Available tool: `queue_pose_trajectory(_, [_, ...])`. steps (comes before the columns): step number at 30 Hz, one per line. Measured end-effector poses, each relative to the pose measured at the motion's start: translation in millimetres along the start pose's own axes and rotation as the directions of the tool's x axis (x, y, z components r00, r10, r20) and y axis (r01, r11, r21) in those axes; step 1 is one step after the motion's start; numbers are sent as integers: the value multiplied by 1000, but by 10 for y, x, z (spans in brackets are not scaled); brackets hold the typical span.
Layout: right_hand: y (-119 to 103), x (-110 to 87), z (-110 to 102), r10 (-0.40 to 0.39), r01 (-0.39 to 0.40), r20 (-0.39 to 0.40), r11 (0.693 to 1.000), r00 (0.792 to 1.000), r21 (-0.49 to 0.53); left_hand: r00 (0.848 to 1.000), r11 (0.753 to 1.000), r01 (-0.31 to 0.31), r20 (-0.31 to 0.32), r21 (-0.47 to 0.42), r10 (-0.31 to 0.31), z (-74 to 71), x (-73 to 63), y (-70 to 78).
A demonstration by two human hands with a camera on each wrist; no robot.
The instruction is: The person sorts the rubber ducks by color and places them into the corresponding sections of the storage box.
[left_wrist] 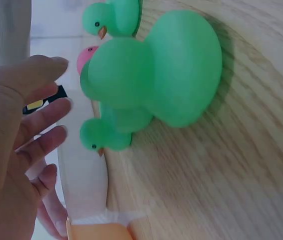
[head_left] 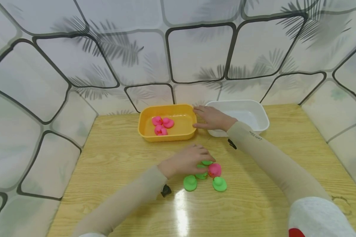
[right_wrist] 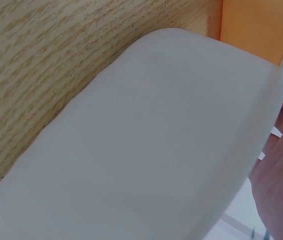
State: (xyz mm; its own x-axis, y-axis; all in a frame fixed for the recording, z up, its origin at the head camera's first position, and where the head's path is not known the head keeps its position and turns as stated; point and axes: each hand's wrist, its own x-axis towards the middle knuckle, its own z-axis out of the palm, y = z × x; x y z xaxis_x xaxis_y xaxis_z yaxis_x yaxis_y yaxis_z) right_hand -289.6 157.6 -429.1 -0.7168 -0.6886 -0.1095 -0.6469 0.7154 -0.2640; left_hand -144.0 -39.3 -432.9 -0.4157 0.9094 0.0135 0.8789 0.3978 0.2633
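Observation:
My left hand [head_left: 190,159] hovers over a cluster of rubber ducks, its fingers loosely bent and nothing held in the left wrist view. Around it sit several green ducks, one at the near left [head_left: 190,183] and one at the near right [head_left: 219,184], plus a pink duck [head_left: 215,170] by the fingertips. One large green duck [left_wrist: 181,67] fills much of the left wrist view. My right hand [head_left: 212,118] reaches across the white tray [head_left: 262,115], fingers extended to the right rim of the yellow tray [head_left: 166,138]. Three pink ducks [head_left: 168,122] lie inside the yellow tray.
Both trays stand side by side at the back of the wooden table [head_left: 121,184], close to a patterned curtain [head_left: 200,54] that also rises at both sides. Each wrist wears a dark strap piece [head_left: 166,190].

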Motion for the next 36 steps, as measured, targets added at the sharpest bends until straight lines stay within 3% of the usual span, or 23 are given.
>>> queue_pose_trajectory(6, [-3, -2, 3, 7, -7, 9, 1000, 1000, 8, 997, 1000, 19, 69, 1, -19, 38, 74, 57])
queue_pose_trajectory(13, [-20, -10, -6, 5, -5, 4, 1000, 1000, 9, 996, 999, 10, 83, 35, -13, 99, 125, 92])
queue_pose_trajectory(28, [-27, -28, -5, 7, -7, 3, 1000, 1000, 28, 998, 999, 1, 55, 54, -4, 129, 170, 145])
queue_pose_trajectory(36, [-40, -22, -22, 8, -8, 6, 1000, 1000, 22, 1000, 1000, 10, 26, 6, -10, 65, 186, 124])
